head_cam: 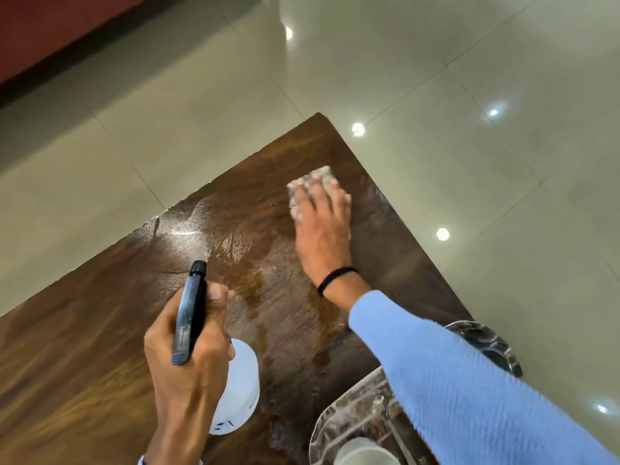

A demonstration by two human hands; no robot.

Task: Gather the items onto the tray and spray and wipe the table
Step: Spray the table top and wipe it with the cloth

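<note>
My left hand [188, 347] grips the black trigger head of a white spray bottle [240, 391], held above the dark wooden table [84, 347]. My right hand [322, 223] lies flat, fingers spread, pressing a pale cloth [322, 174] onto the table near its far corner. Wet streaks [268, 297] shine on the wood between the two hands. A clear tray [339, 417] sits at the table's near right edge, partly hidden under my blue sleeve, with a cup [362, 451] on it.
The table's far corner [318, 114] and right edge drop off to a glossy tiled floor [469, 95]. A dark red wall runs along the top left. Another shiny glass item [486, 344] shows beyond my right forearm.
</note>
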